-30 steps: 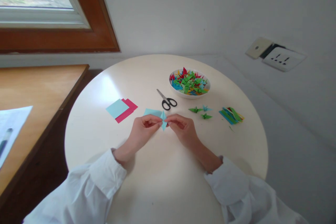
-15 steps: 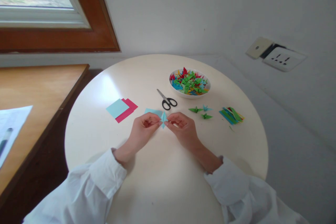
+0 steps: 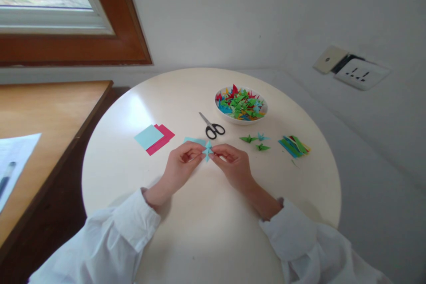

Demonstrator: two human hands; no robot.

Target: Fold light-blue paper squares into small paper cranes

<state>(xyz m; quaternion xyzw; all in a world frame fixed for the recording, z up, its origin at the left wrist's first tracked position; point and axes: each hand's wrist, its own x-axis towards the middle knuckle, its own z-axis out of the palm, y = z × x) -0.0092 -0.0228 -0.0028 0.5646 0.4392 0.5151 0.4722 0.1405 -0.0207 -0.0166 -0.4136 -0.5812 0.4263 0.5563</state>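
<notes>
A small light-blue folded paper piece [image 3: 207, 151] is pinched between both hands above the round cream table [image 3: 206, 230]. My left hand [image 3: 181, 166] grips its left side with curled fingers; my right hand [image 3: 231, 164] grips its right side. Just behind my left hand a flat light-blue paper sheet [image 3: 193, 140] lies on the table. Black-handled scissors [image 3: 212, 127] lie beyond the hands. Three small folded paper cranes [image 3: 256, 140], green and blue, sit to the right of my right hand.
A white bowl [image 3: 241, 105] heaped with several coloured paper cranes stands at the back. Blue and pink paper squares [image 3: 153, 137] lie left, coloured paper strips [image 3: 293, 145] right. A wooden desk [image 3: 43, 120] adjoins on the left; wall sockets [image 3: 361, 73] on the right wall.
The blue piece between my fingers has become narrower and smaller as it was folded in. Both hands have drawn slightly closer together and stayed in the same place.
</notes>
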